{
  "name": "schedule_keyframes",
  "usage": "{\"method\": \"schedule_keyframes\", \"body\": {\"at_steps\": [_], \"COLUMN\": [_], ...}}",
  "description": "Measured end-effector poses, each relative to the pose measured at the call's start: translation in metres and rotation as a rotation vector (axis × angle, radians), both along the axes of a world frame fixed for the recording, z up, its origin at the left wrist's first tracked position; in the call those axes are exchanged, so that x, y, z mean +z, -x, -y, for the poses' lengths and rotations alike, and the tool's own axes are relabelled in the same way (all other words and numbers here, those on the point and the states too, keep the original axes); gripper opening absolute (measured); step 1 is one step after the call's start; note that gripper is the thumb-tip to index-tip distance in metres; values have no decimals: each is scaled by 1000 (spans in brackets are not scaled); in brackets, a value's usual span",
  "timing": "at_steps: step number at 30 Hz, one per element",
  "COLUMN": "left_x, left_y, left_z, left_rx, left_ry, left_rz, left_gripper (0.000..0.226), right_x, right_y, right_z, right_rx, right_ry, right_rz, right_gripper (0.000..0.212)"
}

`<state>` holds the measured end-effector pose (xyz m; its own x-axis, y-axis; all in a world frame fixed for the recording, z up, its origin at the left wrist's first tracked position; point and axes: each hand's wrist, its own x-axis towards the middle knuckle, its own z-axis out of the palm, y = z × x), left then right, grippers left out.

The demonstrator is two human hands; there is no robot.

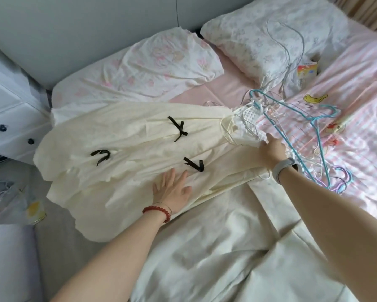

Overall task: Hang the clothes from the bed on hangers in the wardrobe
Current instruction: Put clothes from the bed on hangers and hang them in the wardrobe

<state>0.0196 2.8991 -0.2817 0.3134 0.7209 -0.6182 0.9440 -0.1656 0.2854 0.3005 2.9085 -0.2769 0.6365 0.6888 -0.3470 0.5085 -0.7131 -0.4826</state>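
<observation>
A cream dress (pixel 128 147) with three black ribbon bows lies spread across the bed, its skirt hanging over the left edge. My left hand (pixel 172 189) rests flat on the skirt, fingers straight, next to the lowest bow. My right hand (pixel 271 150) grips the dress's white smocked top, where a thin white hanger (pixel 229 136) sits in the neckline. A tangle of wire hangers (pixel 318 136), blue, white and purple, lies just right of that hand on the pink quilt.
Two floral pillows (pixel 152 59) lie at the head of the bed. Another pale garment or sheet (pixel 237 247) is spread in the foreground. A white nightstand (pixel 11 118) stands to the left, with clutter on the floor below it.
</observation>
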Motion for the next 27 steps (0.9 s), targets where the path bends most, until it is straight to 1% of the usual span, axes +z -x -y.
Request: {"method": "schedule_keyframes", "body": {"at_steps": [3,5,8,10,12,14,16,19,21,24,26,27], "left_x": [18,37,71,94,111,121,125,128,125,116,119,122], "left_y": [13,26,52,71,92,116,141,178,201,238,266,280], "left_z": [3,5,21,49,86,130,182,270,340,455,526,559], "left_rx": [47,78,151,205,261,300,337,485,546,600,698,768], "left_ry": [-125,-231,-396,-526,-599,-630,-632,-577,-595,-591,-574,-556], "left_rz": [9,36,78,110,121,110,111,110,77,3,-56,-90], "left_gripper": [53,52,50,48,46,43,45,47,43,39,40,42], "right_x": [11,27,61,81,99,116,127,128,125,128,133,135], "right_y": [25,50,98,132,162,194,229,283,319,369,403,419], "right_z": [10,20,41,64,90,119,159,228,278,353,399,421], "right_rx": [197,295,440,537,633,705,789,939,1081,1268,1428,1519], "right_ry": [-50,-99,-166,-216,-273,-292,-283,-310,-249,-177,-116,-102], "right_rz": [125,167,187,180,180,180,172,119,90,70,67,64], "right_gripper": [48,50,49,48,47,53,57,66,71,63,50,47]}}
